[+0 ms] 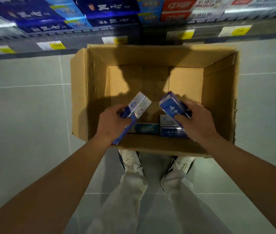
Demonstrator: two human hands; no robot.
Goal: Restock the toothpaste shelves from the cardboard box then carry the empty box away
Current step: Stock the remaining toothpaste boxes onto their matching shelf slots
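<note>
— What can be read on the shelf?
— One yellow price tag (pixel 57 45) on the shelf edge shows "12.90". The red cartons (pixel 178 5) above carry large white Chinese characters, "中华". The dark blue cartons (pixel 110 7) bear white Chinese lettering too blurred to make out.
— And on the packs in the cardboard box (pixel 221 98)?
— The blue toothpaste boxes (pixel 174 132) there have white Chinese script, not legible.

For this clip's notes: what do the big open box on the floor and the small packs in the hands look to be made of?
Cardboard box: matte brown corrugated board, judging by its thick walls, creased flaps and ragged right edge. Toothpaste pack in the left hand and pack in the right hand: probably thin printed carton with a glossy coating, given sharp folded corners and light glinting off the faces.
</note>
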